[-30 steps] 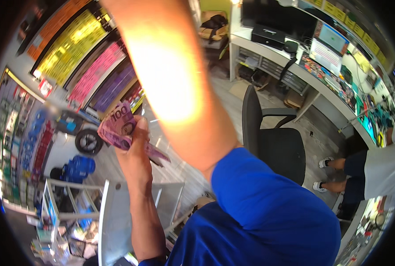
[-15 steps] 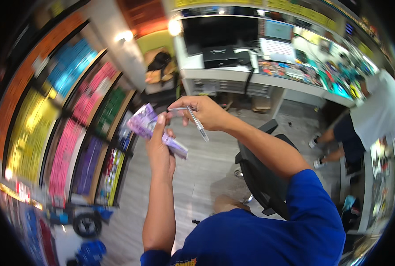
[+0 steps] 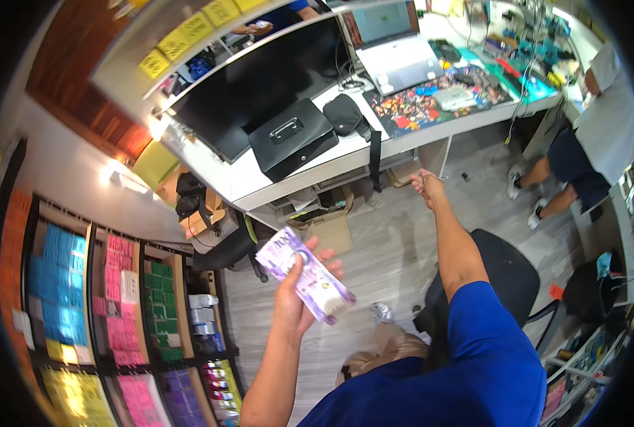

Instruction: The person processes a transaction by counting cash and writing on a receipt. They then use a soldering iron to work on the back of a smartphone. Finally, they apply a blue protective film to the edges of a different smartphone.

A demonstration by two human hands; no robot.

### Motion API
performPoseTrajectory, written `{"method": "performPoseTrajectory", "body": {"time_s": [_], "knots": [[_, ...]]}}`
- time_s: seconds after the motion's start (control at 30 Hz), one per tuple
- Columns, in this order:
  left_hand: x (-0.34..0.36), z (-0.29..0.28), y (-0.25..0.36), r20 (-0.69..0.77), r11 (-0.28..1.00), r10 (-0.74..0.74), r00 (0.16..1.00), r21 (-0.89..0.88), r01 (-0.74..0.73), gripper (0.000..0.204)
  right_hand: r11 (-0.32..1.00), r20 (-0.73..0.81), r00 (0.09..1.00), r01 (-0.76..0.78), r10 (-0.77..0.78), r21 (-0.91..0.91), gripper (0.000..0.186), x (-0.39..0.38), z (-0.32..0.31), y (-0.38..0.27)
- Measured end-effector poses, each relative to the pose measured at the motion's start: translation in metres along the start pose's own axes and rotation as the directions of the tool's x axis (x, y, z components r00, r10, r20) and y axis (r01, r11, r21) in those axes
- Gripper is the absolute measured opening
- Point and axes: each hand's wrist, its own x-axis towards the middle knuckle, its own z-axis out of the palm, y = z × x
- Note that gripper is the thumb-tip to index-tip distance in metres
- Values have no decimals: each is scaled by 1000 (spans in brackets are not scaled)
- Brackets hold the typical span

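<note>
A small fan of purple banknotes [image 3: 310, 281] is held in my left hand [image 3: 295, 295], the thumb pressed over the notes and the fingers behind them. My right hand [image 3: 428, 186] is stretched out ahead, well away from the notes, near the desk's front edge. Its fingers are curled closed, and a thin pale sliver of a pen [image 3: 441, 176] shows beside them; most of the pen is hidden. Beyond the left hand, a black cash box [image 3: 293, 139] with a handle and keyhole rests on the white desk [image 3: 260, 178].
A black pouch [image 3: 345, 114], a large dark screen [image 3: 260, 78] and a laptop [image 3: 395, 60] stand on the desk. Shelves of coloured packs [image 3: 57, 285] line the left. A black chair [image 3: 502, 277] is beside my right arm. Another person [image 3: 594, 142] stands at the right.
My right hand has moved away from the banknotes, out to the right and forward. The left hand still holds the notes, lower and more to the right. The view has turned toward the desk.
</note>
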Motion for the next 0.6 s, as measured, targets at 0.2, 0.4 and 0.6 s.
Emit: {"method": "performPoseTrajectory", "body": {"time_s": [0.2, 0.4, 0.6], "knots": [[101, -53, 4, -148, 931, -303, 941, 164, 326, 61, 776, -163, 987, 113, -14, 621, 52, 115, 43, 110], [228, -103, -2, -18, 838, -491, 871, 261, 478, 74, 693, -234, 971, 196, -41, 694, 43, 270, 46, 150], [325, -96, -1, -16, 786, -559, 829, 308, 536, 63, 550, -204, 976, 213, -79, 808, 39, 316, 86, 168]]}}
